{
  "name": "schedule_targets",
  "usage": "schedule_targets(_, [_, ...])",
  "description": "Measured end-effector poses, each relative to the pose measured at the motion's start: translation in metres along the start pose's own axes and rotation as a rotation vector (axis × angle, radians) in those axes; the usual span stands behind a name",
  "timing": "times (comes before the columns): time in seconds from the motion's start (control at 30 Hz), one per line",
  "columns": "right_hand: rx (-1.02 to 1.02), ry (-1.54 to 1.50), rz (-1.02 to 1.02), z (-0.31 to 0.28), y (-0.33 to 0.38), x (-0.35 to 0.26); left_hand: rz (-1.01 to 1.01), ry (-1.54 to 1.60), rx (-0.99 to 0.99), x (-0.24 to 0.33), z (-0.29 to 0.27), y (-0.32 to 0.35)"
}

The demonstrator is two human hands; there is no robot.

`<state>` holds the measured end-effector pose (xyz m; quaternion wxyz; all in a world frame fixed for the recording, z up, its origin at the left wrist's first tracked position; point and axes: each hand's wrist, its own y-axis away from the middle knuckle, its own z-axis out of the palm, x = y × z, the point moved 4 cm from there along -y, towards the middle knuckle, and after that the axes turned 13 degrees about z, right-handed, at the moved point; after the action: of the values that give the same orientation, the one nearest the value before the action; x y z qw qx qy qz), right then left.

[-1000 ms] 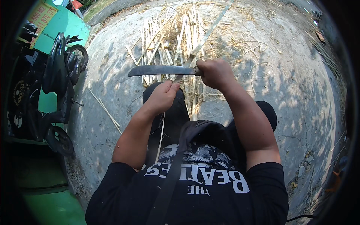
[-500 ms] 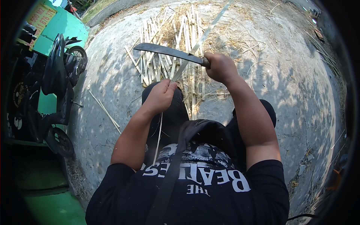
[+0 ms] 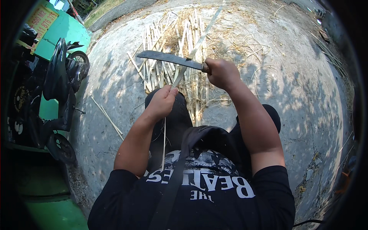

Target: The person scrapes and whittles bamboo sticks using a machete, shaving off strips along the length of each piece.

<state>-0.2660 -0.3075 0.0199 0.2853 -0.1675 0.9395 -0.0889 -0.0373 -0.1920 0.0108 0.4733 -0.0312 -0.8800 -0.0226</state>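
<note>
My left hand (image 3: 163, 101) is closed around a long, pale bamboo strip (image 3: 203, 36) near my left knee. From there the strip slants up and away to the right, past the top of the view. A thin end hangs below the fist toward my shirt. My right hand (image 3: 223, 73) grips the short handle of a machete (image 3: 165, 57). Its dark, slightly curved blade points left and lies across the strip, edge against it, a little beyond my left fist. A small notch or curl shows where blade and strip meet.
Many split bamboo strips (image 3: 153, 71) lie piled ahead, with curly shavings (image 3: 249, 46) to their right. Two loose strips (image 3: 107, 117) rest on the concrete at left. A dark motorbike (image 3: 57, 92) stands at the left by a green wall. Long sticks (image 3: 326, 50) lie far right.
My right hand and the machete have shifted slightly left and nearer to me along the strip. My left hand has dipped a little, still holding the strip.
</note>
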Motion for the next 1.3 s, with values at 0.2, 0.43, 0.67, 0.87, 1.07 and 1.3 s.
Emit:
schedule_targets(0.2, [-0.032, 0.106, -0.199, 0.011, 0.006, -0.007, -0.142, 0.316, -0.034, 0.002, 0.004, 0.005])
schedule_targets(0.43, [0.012, -0.016, -0.104, 0.010, 0.006, -0.007, -0.153, 0.445, -0.041, 0.011, 0.003, 0.006])
schedule_targets(0.67, [-0.007, -0.047, -0.061, 0.019, -0.005, 0.012, -0.155, 0.504, -0.065, 0.005, 0.010, 0.004])
schedule_targets(0.87, [0.042, -0.032, -0.173, 0.015, 0.006, -0.009, -0.232, 0.664, -0.055, 0.011, 0.007, 0.010])
schedule_targets(1.07, [0.054, -0.035, -0.070, 0.015, -0.004, 0.003, -0.190, 0.538, -0.078, 0.016, 0.002, 0.009])
schedule_targets(1.3, [-0.136, 0.032, -0.183, 0.030, 0.021, -0.019, -0.343, 0.301, -0.082, -0.003, -0.027, 0.057])
